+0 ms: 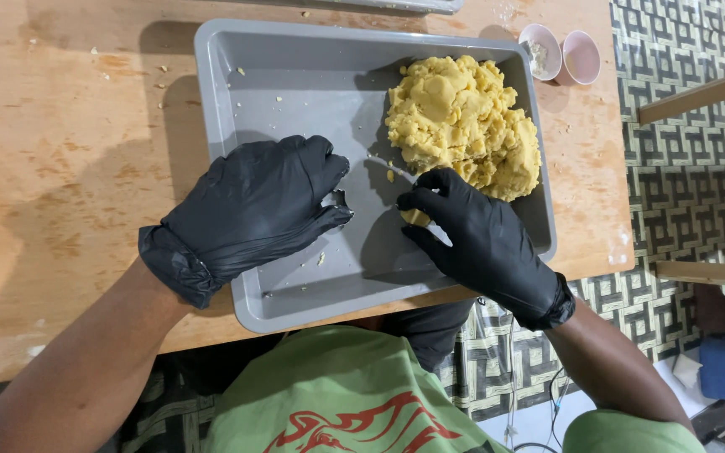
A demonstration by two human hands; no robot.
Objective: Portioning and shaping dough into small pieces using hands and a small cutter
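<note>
A grey rectangular tray (295, 92) lies on a wooden table (60, 168). A big lump of yellow dough (461, 126) fills the tray's far right corner. My right hand (480, 243), in a black glove, holds a thin metal spoon-like tool (392, 166) and a small piece of yellow dough (414, 217) near the lump's front edge. My left hand (249, 210), also in a black glove, is curled over the tray's middle and grips a small metal mould (339, 200), mostly hidden by the fingers.
Two small pink cups (562, 55) stand on the table beyond the tray's far right corner. Dough crumbs dot the tray and table. The table edge runs to the right of the tray, with patterned floor (690, 184) and wooden bars past it.
</note>
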